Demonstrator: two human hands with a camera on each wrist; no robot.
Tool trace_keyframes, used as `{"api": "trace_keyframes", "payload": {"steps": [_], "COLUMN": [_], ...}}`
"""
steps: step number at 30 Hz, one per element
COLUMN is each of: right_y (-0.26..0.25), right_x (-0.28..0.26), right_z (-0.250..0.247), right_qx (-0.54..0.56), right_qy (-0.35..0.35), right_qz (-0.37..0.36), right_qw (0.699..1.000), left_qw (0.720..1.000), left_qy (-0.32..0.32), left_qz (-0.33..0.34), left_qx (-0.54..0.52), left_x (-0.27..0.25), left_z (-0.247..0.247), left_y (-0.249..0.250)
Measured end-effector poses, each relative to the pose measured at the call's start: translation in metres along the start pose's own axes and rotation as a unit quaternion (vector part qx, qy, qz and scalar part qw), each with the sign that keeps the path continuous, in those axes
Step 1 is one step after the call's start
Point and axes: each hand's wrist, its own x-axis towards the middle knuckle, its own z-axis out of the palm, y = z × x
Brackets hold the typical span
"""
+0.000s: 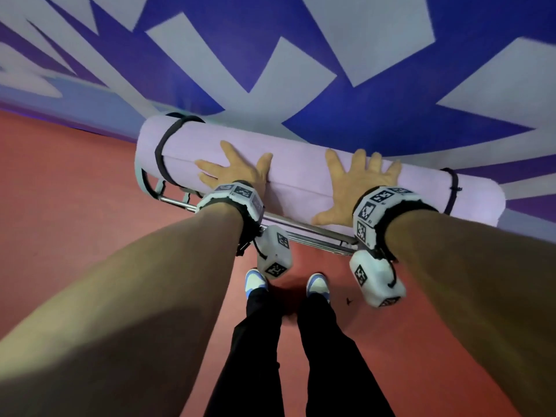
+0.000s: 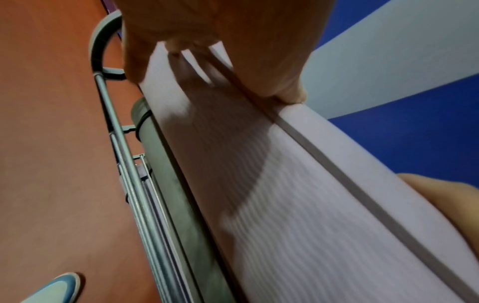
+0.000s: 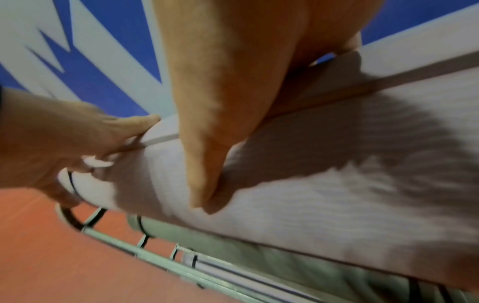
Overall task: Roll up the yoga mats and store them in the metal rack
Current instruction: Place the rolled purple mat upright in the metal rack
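Storing step: both hands, left hand (image 1: 237,171) and right hand (image 1: 358,182), press flat with fingers spread on the lilac rolled mat (image 1: 301,173) atop the metal rack (image 1: 307,233); next, probably release it.

Head overhead; wrists close, sharing mat (image 1: 301,176).

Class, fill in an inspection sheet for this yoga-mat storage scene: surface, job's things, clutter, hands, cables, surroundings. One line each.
Surface: red floor, bare where visible.
Job's things: lilac rolled mat, bound by black straps near both ends, lying atop the metal rack; a grey-green rolled mat sits below it in the rack.
Clutter: a small dark scrap on the floor by the shoes.
Hands: left hand and right hand flat on the lilac mat, fingers spread.
Cables: nothing seen.
Surroundings: blue-and-white patterned wall behind the rack.
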Motion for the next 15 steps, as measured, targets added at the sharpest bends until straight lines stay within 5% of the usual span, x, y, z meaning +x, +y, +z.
{"api": "trace_keyframes", "payload": {"steps": [4, 8, 12, 15], "right_y": [0.02, 0.054, 0.123, 0.17], "right_x": [-0.004, -0.021, -0.045, -0.058], "right_z": [-0.011, -0.016, 0.003, 0.037], "right_qx": [0.109, 0.294, 0.412, 0.552], "right_qy": [-0.001, 0.168, 0.268, 0.229], "right_qz": [-0.013, 0.081, 0.291, 0.409], "right_qw": [0.994, 0.937, 0.821, 0.69], "left_qw": [0.99, 0.972, 0.932, 0.888], "left_qy": [0.02, 0.0, -0.047, -0.088], "left_qz": [0.051, 0.152, 0.313, 0.413], "left_qx": [0.133, 0.177, 0.178, 0.183], "left_x": [-0.004, -0.013, -0.06, -0.103], "left_z": [-0.013, -0.022, 0.007, 0.05], "left_y": [0.009, 0.042, 0.099, 0.119]}}
